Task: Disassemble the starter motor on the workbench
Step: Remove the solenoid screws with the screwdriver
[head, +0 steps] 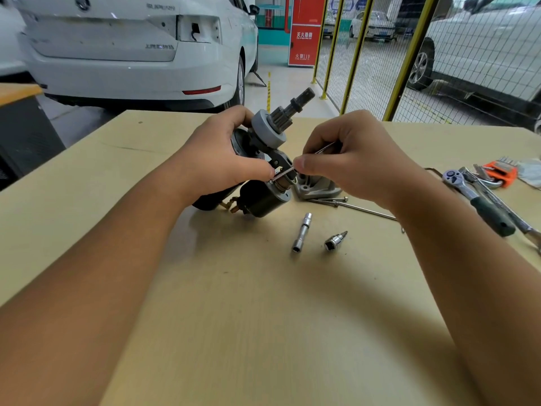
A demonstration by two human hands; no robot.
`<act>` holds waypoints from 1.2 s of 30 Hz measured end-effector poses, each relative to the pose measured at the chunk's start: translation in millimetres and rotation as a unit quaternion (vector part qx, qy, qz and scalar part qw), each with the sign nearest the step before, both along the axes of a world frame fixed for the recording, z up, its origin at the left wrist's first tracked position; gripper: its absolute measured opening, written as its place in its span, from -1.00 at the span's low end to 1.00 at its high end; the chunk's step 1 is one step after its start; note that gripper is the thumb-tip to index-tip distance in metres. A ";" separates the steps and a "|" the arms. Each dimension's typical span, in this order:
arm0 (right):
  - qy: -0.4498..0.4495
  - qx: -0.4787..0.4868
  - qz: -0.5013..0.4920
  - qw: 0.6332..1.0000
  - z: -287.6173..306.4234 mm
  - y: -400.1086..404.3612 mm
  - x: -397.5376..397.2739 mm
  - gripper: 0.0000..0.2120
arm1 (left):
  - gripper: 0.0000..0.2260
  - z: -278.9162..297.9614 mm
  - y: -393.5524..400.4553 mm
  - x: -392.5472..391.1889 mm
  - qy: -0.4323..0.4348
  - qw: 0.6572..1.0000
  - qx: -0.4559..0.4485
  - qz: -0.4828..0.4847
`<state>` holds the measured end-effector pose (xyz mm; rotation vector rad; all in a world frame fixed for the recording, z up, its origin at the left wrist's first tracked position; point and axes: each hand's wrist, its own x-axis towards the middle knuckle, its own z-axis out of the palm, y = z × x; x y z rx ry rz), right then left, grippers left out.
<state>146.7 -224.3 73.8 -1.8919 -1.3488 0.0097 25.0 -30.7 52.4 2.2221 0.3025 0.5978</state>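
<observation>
My left hand (pixel 216 153) is curled round the starter motor (pixel 263 159), holding it tilted over the workbench (pixel 263 317) so its long axis runs from the dark body low on the left up to the toothed shaft (pixel 295 105), which points up, away from me and to the right. Just to its right, touching it at the fork lever (pixel 279 159), my right hand (pixel 348 159) pinches a thin metal pin (pixel 322 148) between thumb and forefinger. I judge the pin must slide out rightward, across that axis, so the right hand, the nearer one, does the pulling.
</observation>
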 end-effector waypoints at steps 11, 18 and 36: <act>-0.154 -0.097 0.010 0.983 22.4 3.0 -2.9 -0.92 | -0.52 -0.3 2.2 1.9 0.000 1.000 0.013 -0.013; -0.072 -0.092 -0.031 0.993 23.1 9.4 -5.4 -0.93 | -0.51 -7.7 2.6 0.6 -0.042 0.998 0.050 -0.015; -0.018 -0.025 -0.012 0.999 -10.7 3.6 -8.3 -0.89 | -0.56 -8.4 7.8 11.3 0.057 0.985 0.160 0.027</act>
